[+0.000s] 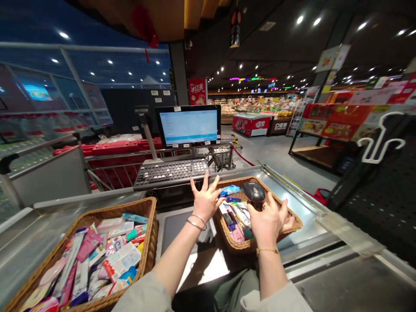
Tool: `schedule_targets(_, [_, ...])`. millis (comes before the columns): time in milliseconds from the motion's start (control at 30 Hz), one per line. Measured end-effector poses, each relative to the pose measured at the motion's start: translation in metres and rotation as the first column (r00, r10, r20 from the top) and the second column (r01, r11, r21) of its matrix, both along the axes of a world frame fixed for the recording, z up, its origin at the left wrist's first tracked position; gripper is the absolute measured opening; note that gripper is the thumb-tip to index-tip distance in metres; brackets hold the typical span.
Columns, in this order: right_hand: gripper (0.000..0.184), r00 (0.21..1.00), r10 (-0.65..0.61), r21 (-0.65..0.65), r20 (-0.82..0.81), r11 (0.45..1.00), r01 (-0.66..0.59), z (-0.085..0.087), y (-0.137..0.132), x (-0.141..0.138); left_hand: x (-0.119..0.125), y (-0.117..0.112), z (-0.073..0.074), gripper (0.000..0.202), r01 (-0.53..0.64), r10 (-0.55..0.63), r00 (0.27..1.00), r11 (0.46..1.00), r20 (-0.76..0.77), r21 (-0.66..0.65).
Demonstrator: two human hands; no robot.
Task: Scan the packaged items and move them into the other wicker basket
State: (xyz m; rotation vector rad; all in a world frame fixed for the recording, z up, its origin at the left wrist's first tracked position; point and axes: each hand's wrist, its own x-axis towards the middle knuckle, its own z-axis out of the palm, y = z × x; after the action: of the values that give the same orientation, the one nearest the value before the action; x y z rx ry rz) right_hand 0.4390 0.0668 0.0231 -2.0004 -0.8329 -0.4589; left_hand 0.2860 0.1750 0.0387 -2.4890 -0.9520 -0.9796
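Observation:
My right hand (pixel 268 219) is closed around the handle of a black barcode scanner (pixel 254 191), whose head points away over the right wicker basket (pixel 238 248). My left hand (pixel 206 200) has its fingers spread, at that basket's left rim. Close to its fingertips is a blue-and-white packet (pixel 229 190); whether they touch it, I cannot tell. Several small packaged goods lie in this basket, among them a pink one (pixel 238 235) near the front. A larger wicker basket (pixel 151 242) on the left holds a heap of boxes, tubes and packets.
Behind my left hand stand a black keyboard (pixel 172 170) and a lit monitor (pixel 190 125). The metal counter (pixel 313 232) extends to the right. A white hook (pixel 378 141) hangs at the right. Beyond are a shopping cart (pixel 224 156) and red crates (pixel 113 148).

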Motion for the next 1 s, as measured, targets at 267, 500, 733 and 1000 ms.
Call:
schedule_targets(267, [0.034, 0.994, -0.077, -0.004, -0.072, 0.997, 0.077, -0.011, 0.003, 0.023, 0.021, 0.009, -0.018, 0.017, 0.097, -0.101, 0.991, 0.994, -0.083, -0.053])
schedule_targets(500, [0.038, 0.985, -0.109, -0.018, -0.132, 0.994, 0.108, -0.02, 0.003, 0.038, 0.042, 0.02, -0.03, 0.017, 0.257, -0.285, 0.937, 0.954, -0.201, -0.157])
schedule_targets(733, [0.035, 0.972, -0.152, -0.022, -0.179, 0.988, 0.15, -0.025, 0.002, 0.048, 0.063, 0.022, -0.039, 0.023, 0.324, -0.39, 0.869, 0.914, -0.306, -0.246])
schedule_targets(1000, [0.035, 0.975, -0.137, -0.023, -0.178, 0.991, 0.135, -0.026, 0.003, 0.049, 0.056, 0.016, -0.031, 0.043, 0.207, -0.243, 0.947, 0.962, -0.21, -0.177])
